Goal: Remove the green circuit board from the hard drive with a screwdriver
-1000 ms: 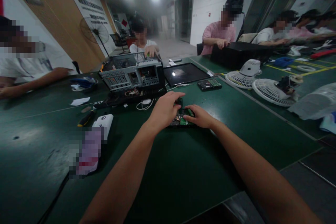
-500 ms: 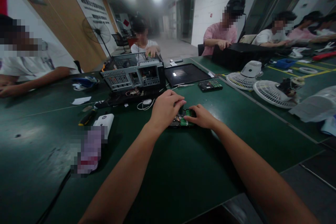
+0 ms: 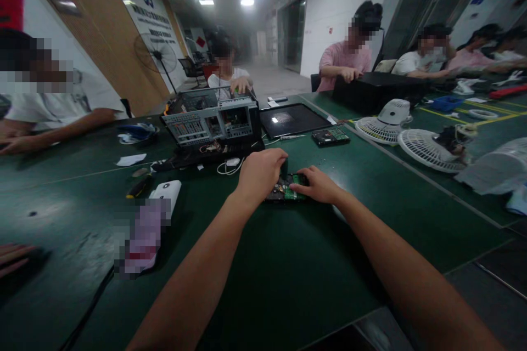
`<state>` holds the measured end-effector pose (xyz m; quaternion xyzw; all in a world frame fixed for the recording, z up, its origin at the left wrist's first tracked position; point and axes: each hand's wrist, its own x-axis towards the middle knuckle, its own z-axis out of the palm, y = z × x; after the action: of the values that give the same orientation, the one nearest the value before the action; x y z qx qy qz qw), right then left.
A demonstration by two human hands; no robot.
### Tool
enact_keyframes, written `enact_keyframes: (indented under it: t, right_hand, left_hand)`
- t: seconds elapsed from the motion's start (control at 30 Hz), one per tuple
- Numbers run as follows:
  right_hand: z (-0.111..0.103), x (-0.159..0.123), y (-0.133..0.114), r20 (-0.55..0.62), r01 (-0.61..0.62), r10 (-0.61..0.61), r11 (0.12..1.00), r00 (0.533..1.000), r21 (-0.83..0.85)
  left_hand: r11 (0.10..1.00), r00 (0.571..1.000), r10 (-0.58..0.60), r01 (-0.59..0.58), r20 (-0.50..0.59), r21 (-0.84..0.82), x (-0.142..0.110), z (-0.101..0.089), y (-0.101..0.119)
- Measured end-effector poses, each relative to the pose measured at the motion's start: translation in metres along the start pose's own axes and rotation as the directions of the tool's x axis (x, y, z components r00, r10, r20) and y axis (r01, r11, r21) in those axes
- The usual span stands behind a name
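Note:
A hard drive [image 3: 288,192] with its green circuit board up lies on the green table [image 3: 267,274] in front of me. My left hand [image 3: 260,174] is closed round a dark tool handle that stands upright over the drive. My right hand [image 3: 316,185] rests on the drive's right side, fingers curled and pressing on it. Most of the drive is hidden under both hands.
An open computer case [image 3: 214,120], a black side panel [image 3: 290,118] and a second hard drive [image 3: 330,136] lie beyond. White fans [image 3: 428,148] stand at right. A screwdriver [image 3: 138,187] and a white device [image 3: 164,193] lie at left. Several people sit around; another person's fingers [image 3: 12,256] show at far left.
My hands stay on the drive, with the left hand shifting slightly on the tool. The view tilted a little, and another person's fingers came in at the far left edge.

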<state>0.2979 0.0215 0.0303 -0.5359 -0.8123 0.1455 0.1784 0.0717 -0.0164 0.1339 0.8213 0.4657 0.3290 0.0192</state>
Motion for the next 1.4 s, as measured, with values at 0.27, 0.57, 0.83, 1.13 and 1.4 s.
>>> enact_keyframes:
  t: [0.27, 0.57, 0.83, 1.13, 1.4]
  right_hand:
    - [0.002, 0.001, 0.003, -0.012, 0.025, -0.025, 0.999, 1.000, -0.024]
    - [0.001, 0.000, 0.001, -0.020, -0.003, 0.003, 1.000, 1.000, -0.015]
    - [0.001, 0.001, 0.000, -0.031, -0.031, 0.031, 0.999, 0.999, 0.011]
    - [-0.001, 0.000, -0.003, 0.017, -0.099, 0.099, 0.994, 0.995, -0.041]
    - [-0.009, -0.001, -0.007, 0.084, -0.125, 0.124, 0.992, 0.989, 0.008]
  left_hand:
    - [0.989, 0.991, 0.110, -0.117, -0.077, -0.091, 0.000, 0.008, 0.004]
    - [0.976, 0.989, 0.056, -0.083, -0.138, -0.202, 0.000, 0.012, 0.008]
    - [0.966, 0.985, 0.010, -0.054, -0.171, -0.255, 0.000, 0.021, 0.007]
    - [0.992, 0.993, 0.035, -0.048, -0.108, -0.120, 0.001, 0.009, 0.002]
    - [0.999, 0.997, 0.041, -0.043, -0.059, -0.023, 0.001, 0.004, 0.002]
